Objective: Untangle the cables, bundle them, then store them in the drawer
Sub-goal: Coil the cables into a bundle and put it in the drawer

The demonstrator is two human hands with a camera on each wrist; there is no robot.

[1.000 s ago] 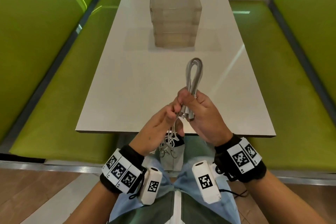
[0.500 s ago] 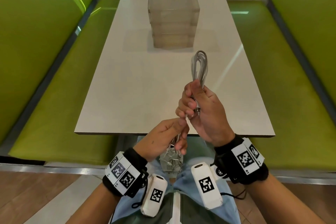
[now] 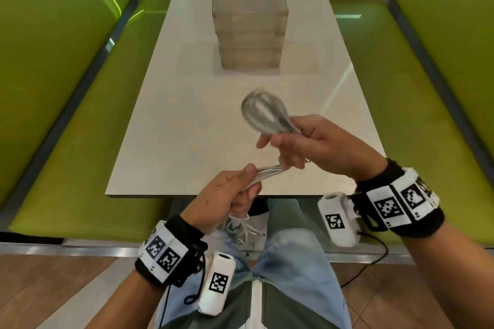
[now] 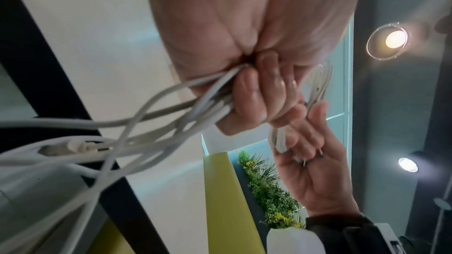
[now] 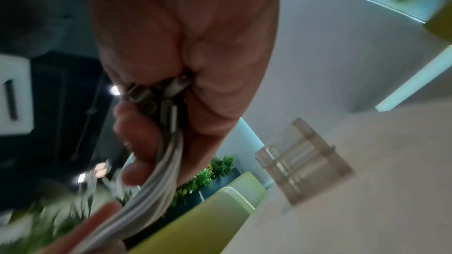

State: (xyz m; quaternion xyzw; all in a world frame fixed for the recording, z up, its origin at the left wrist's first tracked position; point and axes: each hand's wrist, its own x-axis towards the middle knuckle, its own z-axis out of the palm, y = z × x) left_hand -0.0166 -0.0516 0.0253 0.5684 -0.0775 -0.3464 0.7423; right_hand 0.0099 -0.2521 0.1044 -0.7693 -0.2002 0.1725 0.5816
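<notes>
My right hand [image 3: 299,145] grips a looped bundle of grey-white cables [image 3: 263,115] above the near part of the table; the loop tilts up and to the left and is blurred. Metal-tipped plugs [image 5: 168,103] sit in that fist. My left hand [image 3: 235,193] holds several white strands [image 3: 268,170] at the table's front edge, its fingers [image 4: 254,96] curled round them. Loose cable loops [image 4: 137,128] hang below it. The clear drawer unit [image 3: 250,27] stands mid-table with its drawers pushed in.
The white table [image 3: 171,125] runs away from me between two green benches [image 3: 80,141]. My knees and a shoe [image 3: 248,227] are under the front edge. A plant [image 4: 271,190] stands beyond the bench back.
My right hand has swung right and forward, tipping the loop from upright over to the left. The left hand now grips the trailing strands, stretched between the two hands.
</notes>
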